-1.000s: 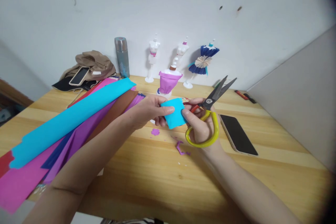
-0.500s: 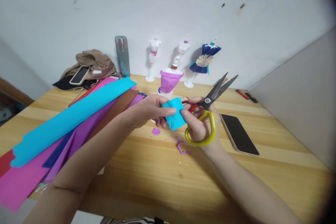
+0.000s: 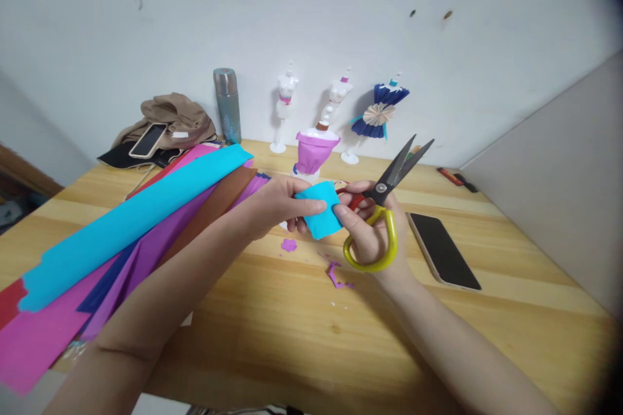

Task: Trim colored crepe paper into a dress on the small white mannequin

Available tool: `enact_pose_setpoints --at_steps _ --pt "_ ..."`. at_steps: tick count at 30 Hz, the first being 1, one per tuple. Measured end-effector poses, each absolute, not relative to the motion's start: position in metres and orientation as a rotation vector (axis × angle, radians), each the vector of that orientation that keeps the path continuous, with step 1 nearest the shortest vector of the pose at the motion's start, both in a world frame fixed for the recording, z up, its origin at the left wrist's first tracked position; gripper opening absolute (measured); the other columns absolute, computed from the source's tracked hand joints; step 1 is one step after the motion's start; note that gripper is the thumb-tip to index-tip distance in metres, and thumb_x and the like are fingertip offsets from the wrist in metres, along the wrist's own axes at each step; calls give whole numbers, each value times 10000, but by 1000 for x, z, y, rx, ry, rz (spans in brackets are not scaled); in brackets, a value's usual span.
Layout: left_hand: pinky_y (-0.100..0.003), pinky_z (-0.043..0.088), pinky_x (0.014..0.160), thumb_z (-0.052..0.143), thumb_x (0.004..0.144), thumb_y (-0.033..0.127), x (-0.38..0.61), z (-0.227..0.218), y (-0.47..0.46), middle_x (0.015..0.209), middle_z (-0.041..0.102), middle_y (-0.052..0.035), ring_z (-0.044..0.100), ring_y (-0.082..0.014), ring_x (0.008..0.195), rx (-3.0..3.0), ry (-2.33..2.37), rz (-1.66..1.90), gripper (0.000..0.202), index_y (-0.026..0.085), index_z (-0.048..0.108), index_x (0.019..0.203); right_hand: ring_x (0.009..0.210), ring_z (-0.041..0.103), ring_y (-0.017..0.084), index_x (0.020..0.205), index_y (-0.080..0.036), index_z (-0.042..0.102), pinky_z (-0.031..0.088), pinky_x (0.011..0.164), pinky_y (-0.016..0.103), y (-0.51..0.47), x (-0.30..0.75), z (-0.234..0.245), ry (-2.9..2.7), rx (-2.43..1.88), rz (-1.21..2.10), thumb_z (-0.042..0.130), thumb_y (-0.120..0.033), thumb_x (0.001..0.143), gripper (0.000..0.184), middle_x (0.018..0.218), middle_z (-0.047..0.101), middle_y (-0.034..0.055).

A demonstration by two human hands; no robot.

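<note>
Between my two hands is a small folded piece of turquoise paper (image 3: 322,219), raised over the table. My left hand (image 3: 287,202) pinches its left side, thumb on top. At its right edge, the thumb of my right hand (image 3: 367,227) presses the paper. That same hand also keeps hold of scissors (image 3: 382,188) with one red and one yellow handle; the blades are parted and point up and away. Below the hands lie a purple flower-shaped cutout (image 3: 289,244) and a thin purple scrap (image 3: 333,275). A small mannequin in a purple dress (image 3: 315,150) stands just behind.
Long sheets of coloured paper (image 3: 141,217) cover the left side. Along the wall stand a thermos (image 3: 228,107), two white mannequins (image 3: 287,94) and one in a navy dress (image 3: 384,110). A phone (image 3: 444,251) lies at right; a cloth bag (image 3: 175,118) sits at back left.
The turquoise paper now looks flatter and smoother at its lower edge. The scissors have shifted slightly left. Both hands otherwise keep nearly the same position.
</note>
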State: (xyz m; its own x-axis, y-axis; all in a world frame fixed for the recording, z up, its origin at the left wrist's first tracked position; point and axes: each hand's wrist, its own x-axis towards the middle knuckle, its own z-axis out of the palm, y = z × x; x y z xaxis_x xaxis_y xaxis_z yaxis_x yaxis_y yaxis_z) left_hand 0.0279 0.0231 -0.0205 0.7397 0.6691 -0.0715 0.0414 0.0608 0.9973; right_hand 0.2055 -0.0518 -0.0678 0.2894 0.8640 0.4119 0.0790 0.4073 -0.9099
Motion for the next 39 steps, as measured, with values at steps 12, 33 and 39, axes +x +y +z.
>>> enact_pose_setpoints --at_steps 12,33,39 --pt "-164 445 462 705 823 180 29 -12 23 509 619 15 560 -85 462 1569 793 599 136 131 701 696 508 617 165 994 -282 644 531 499 331 -54 196 -69 -1084 -946 760 933 -383 762 384 657 636 -58" --pt "-208 430 498 788 788 325 18 -2 15 529 624 -1 548 -95 495 1384 746 1155 245 157 675 650 449 419 104 982 -226 661 326 396 234 -79 182 -74 -1365 -881 1201 757 -716 897 507 614 535 -50" --pt "-224 404 532 782 804 318 13 1 15 516 579 13 510 -84 504 1297 689 1168 293 171 628 604 417 427 105 983 -224 672 360 399 241 -76 183 -86 -1360 -927 1222 724 -751 888 538 593 525 -59"
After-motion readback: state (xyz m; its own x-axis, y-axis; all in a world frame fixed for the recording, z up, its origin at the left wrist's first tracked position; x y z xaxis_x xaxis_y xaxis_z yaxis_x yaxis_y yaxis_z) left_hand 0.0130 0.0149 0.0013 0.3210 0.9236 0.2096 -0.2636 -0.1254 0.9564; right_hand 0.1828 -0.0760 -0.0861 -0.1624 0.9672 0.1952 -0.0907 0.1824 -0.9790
